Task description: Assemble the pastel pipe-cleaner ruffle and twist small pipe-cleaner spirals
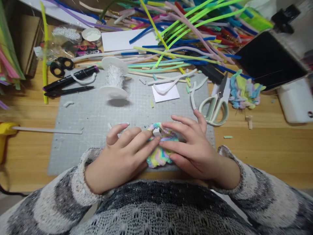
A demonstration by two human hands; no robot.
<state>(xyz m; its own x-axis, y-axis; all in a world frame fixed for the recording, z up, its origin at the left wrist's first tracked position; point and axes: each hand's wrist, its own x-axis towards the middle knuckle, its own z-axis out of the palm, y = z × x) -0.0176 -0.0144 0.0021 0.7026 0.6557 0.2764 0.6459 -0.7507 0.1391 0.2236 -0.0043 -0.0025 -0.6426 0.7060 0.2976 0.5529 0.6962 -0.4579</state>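
A fluffy pastel bundle of pipe cleaners (158, 156), in yellow, pink, blue and green, lies on the near edge of a grey cutting mat (85, 114). My left hand (122, 156) presses on its left side with fingers curled over it. From the right, my right hand (193, 147) covers the bundle, fingers laid across its top. A small white piece (156, 132) sits on the bundle between the fingertips of both hands.
Pale green scissors (215, 104) lie right of the mat beside a pastel scrap pile (244, 91). A clear-thread spool (114, 78), black markers (70, 78), white card (166, 91) and black scissors (60, 65) sit behind. Many loose pipe cleaners (186, 36) cover the back. A yellow glue gun (6, 130) is at left, a dark tablet (269, 62) at right.
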